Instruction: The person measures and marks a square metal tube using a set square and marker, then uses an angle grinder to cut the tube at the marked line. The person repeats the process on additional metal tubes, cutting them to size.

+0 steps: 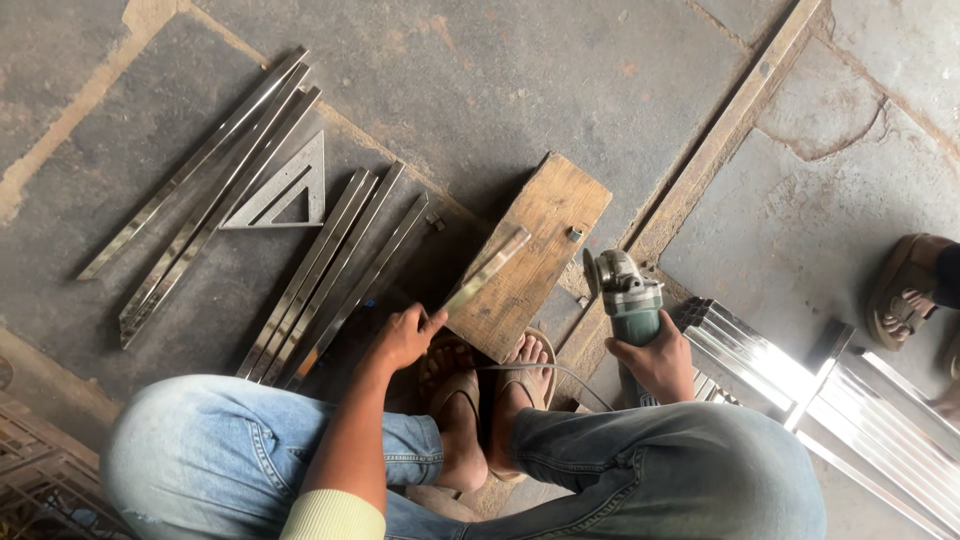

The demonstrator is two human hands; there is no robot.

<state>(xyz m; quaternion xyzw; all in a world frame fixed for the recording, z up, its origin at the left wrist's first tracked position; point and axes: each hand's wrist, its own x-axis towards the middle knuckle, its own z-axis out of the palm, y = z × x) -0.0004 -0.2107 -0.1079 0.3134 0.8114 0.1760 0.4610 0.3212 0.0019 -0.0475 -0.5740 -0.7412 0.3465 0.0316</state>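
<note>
Glossy metal tube (487, 272) over a rough wooden board (540, 240).

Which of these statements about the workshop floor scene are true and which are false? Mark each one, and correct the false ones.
1. The right hand holds a green angle grinder. True.
2. The left hand holds a hammer. False: it holds a short metal strip that lies across the wooden board.
3. A metal triangle lies on the floor among long metal bars. True.
4. The person is barefoot. False: both feet wear sandals.
5. The grinder's disc is cutting the strip. False: the disc is apart from the strip, off the board's right edge.
</note>
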